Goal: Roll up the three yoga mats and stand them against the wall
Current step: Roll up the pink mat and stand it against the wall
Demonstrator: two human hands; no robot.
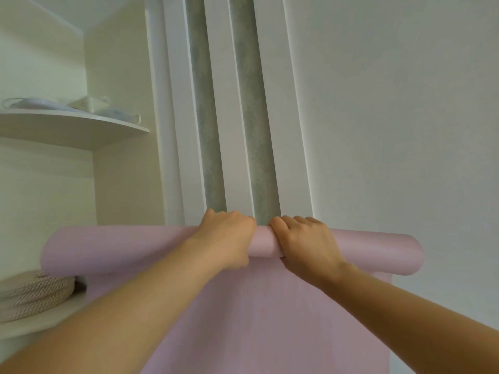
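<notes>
Pink mat (259, 319): partly rolled, and it lies crosswise in front of me, close before the wall (405, 103).
Roll (378, 251): a thick tube running left to right, its right end past my right wrist and its left end in front of the shelves.
Loose part: it comes off the underside of the roll and runs flat towards me, under both forearms, to the bottom edge of view.
Left hand (229, 236): curled over the top of the roll near its middle, gripping it, fingers wrapped onto the far side.
Right hand (305, 244): gripping the roll the same way, just beside the left, with a short bare stretch of roll between them.
Wall: white, with two grey upright strips (208, 130) rising straight behind my hands.
Upper shelf (81, 130): on the left, carrying white face masks (35, 103).
Lower shelf (40, 322): holds a pale woven basket (35, 295); the left end of the roll overlaps it in my view.
</notes>
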